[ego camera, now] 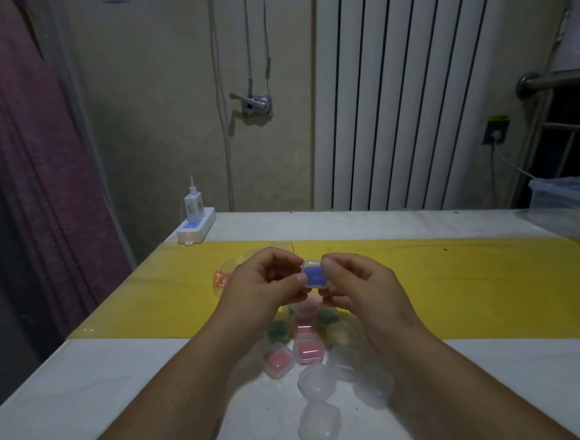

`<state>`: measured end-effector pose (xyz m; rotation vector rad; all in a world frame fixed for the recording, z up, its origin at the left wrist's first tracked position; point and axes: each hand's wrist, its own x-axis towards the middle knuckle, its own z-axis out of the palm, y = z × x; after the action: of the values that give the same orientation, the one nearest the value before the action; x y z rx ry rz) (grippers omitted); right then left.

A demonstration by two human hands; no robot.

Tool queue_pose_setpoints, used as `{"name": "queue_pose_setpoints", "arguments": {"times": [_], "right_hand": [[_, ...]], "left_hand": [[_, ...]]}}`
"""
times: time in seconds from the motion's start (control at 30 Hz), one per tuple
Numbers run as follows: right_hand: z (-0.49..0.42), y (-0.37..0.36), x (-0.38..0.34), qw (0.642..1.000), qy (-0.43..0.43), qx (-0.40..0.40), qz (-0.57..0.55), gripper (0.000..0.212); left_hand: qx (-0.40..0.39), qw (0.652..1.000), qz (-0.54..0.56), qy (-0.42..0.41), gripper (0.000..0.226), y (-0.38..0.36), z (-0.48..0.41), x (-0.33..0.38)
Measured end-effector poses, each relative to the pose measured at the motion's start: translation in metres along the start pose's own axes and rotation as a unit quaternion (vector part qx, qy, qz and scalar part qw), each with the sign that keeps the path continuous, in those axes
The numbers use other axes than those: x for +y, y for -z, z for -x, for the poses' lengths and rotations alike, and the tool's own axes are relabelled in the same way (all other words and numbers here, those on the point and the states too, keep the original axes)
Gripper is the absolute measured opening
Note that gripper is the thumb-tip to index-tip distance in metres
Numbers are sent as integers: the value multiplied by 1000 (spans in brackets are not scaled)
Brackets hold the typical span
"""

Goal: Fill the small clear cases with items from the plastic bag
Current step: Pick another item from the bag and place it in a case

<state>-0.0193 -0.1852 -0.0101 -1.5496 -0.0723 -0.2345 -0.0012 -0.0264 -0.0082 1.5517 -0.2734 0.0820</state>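
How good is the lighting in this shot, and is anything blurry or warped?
Head view: dim indoor light, colours muted; the case with the blue item, pinched between left hand and right hand, reads soft; the empty clear cases near the bottom edge blur into the white table; wide-angle distortion bows the table edges and stretches the forearms.

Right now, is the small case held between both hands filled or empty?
Filled. The small clear case shows a blue item inside, pinched between the left hand and right hand. Whether its lid is fully shut, cannot tell.
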Motion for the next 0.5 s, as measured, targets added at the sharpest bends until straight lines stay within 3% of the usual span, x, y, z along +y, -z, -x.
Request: {"name": "queue_pose_setpoints", "arguments": {"times": [0.1, 0.23, 0.3, 0.5], "right_hand": [[-4, 2, -1, 996, 22, 37, 74, 6], [-18, 18, 1, 989, 36, 96, 104, 10], [-22, 25, 9, 984, 31, 98, 147, 6], [-29, 31, 21, 945, -24, 97, 311, 24]], "left_hand": [[8, 999, -29, -12, 15, 0, -1, -2], [113, 989, -91, -28, 18, 3, -7, -6], [138, 982, -123, -30, 21, 6, -9, -7], [169, 973, -156, -11, 36, 6, -7, -5]]}}
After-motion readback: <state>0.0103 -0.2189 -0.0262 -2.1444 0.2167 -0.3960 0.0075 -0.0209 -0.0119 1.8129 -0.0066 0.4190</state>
